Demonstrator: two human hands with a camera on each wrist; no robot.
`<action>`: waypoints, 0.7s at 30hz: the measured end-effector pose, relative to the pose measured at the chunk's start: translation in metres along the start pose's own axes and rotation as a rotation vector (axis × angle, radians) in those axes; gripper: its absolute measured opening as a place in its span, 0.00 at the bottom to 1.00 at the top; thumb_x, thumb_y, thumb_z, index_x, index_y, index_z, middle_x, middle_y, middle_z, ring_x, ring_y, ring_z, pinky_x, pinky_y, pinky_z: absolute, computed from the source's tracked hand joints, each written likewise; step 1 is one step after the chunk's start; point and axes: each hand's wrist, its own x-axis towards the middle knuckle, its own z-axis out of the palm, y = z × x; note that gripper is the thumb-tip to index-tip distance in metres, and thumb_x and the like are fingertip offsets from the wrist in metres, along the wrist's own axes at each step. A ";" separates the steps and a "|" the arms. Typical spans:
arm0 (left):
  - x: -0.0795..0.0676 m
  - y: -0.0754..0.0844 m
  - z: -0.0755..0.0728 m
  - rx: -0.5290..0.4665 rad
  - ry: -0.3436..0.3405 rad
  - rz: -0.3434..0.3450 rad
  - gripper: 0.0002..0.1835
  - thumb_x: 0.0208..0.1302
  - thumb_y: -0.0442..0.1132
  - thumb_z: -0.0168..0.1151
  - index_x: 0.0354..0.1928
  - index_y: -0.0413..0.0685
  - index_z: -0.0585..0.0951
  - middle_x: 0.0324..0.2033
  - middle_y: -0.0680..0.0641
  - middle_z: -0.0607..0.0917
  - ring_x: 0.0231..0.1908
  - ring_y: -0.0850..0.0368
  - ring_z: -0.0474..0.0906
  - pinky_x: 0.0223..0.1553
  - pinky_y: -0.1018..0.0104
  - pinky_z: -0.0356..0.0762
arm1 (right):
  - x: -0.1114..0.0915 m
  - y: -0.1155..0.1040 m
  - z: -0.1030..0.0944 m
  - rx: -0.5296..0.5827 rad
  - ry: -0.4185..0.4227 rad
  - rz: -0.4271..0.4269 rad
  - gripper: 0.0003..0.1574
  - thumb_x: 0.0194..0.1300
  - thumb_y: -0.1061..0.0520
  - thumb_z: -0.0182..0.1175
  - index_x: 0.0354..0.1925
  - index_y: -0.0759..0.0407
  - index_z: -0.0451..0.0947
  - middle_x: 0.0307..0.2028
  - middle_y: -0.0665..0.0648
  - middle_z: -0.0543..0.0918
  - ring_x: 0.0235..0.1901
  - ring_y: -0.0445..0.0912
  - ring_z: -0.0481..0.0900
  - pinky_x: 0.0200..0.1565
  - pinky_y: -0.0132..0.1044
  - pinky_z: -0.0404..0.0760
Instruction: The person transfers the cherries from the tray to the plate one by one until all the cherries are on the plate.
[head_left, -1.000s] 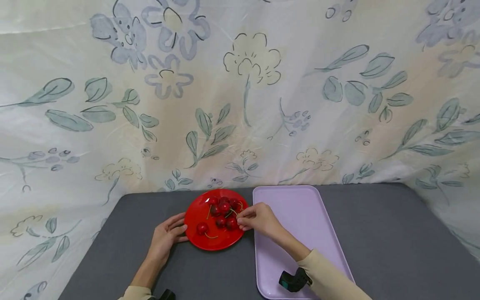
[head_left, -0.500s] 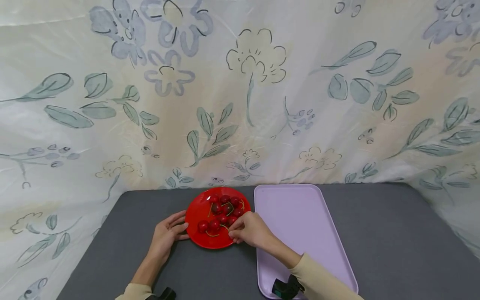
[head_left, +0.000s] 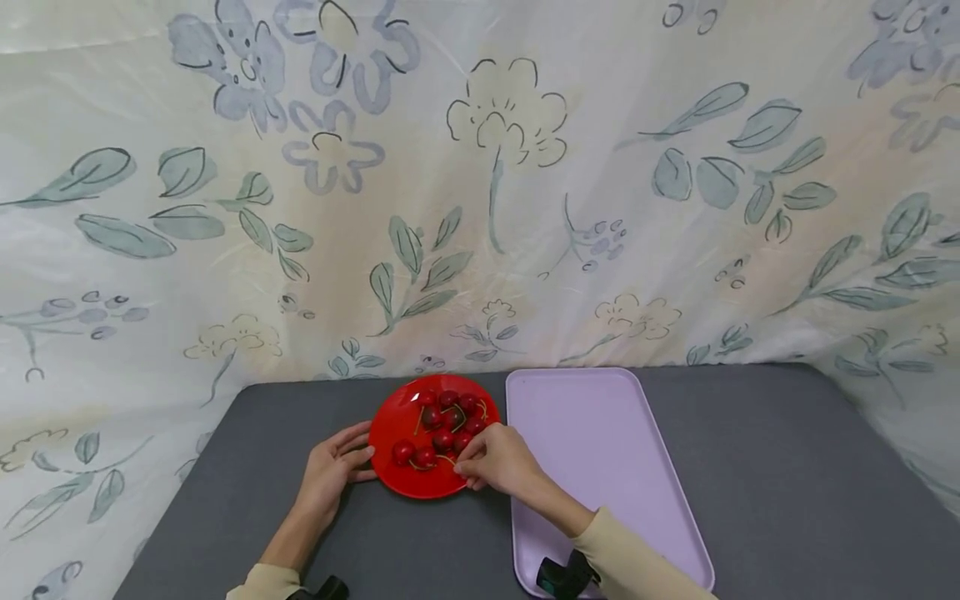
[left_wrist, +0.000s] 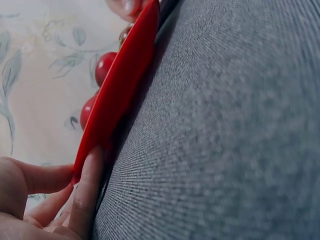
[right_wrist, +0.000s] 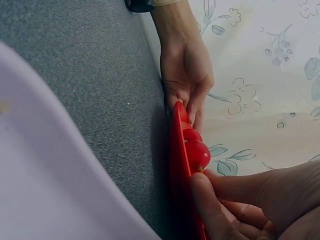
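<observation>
A red plate [head_left: 392, 423] lies on the grey tabletop, several dark red cherries [head_left: 448, 418] bunched on its far right half. My left hand [head_left: 330, 473] grips the plate's left rim; in the left wrist view, the thumb [left_wrist: 50, 177] is at the edge and a finger [left_wrist: 87, 185] is beneath. At the front right rim, my right hand [head_left: 501, 460] pinches the stem of one cherry [head_left: 425, 457], which sits beside another cherry [head_left: 402, 452]. The right wrist view shows the thumb and fingers close to a cherry [right_wrist: 198, 154].
A lilac tray [head_left: 577, 417] stands directly right of the plate, under my right forearm. A floral cloth [head_left: 510, 208] hangs behind the tabletop [head_left: 787, 483]. Each wrist carries a black device [head_left: 562, 575].
My right hand has moved from the plate's right side to its front right, and the stemmed cherry now sits near the formerly lone front cherry. My left hand stays at the rim.
</observation>
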 end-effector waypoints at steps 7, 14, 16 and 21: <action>0.001 -0.001 0.000 -0.011 -0.008 -0.009 0.24 0.68 0.28 0.57 0.66 0.38 0.70 0.58 0.35 0.77 0.41 0.57 0.84 0.39 0.61 0.85 | -0.006 0.000 -0.015 -0.071 0.030 -0.054 0.04 0.60 0.63 0.68 0.31 0.66 0.86 0.20 0.54 0.83 0.19 0.42 0.81 0.24 0.32 0.83; -0.001 -0.001 -0.009 -0.033 -0.067 -0.048 0.25 0.71 0.31 0.56 0.68 0.37 0.68 0.60 0.34 0.76 0.45 0.55 0.83 0.44 0.59 0.84 | -0.021 -0.003 -0.069 -0.281 0.178 -0.128 0.09 0.65 0.56 0.65 0.37 0.59 0.88 0.28 0.52 0.87 0.28 0.42 0.82 0.30 0.35 0.82; -0.003 0.002 -0.014 -0.037 -0.111 -0.069 0.25 0.74 0.35 0.53 0.70 0.36 0.65 0.62 0.33 0.73 0.48 0.52 0.82 0.47 0.58 0.83 | -0.028 0.000 -0.092 -0.365 0.236 -0.158 0.12 0.67 0.53 0.63 0.40 0.58 0.88 0.34 0.52 0.87 0.34 0.44 0.84 0.36 0.39 0.84; -0.008 0.020 -0.035 0.041 -0.181 -0.016 0.32 0.79 0.50 0.42 0.73 0.34 0.57 0.66 0.29 0.67 0.54 0.49 0.80 0.52 0.57 0.81 | -0.054 0.023 -0.155 -0.544 0.290 -0.168 0.26 0.73 0.43 0.54 0.56 0.61 0.79 0.55 0.59 0.81 0.53 0.56 0.79 0.52 0.54 0.79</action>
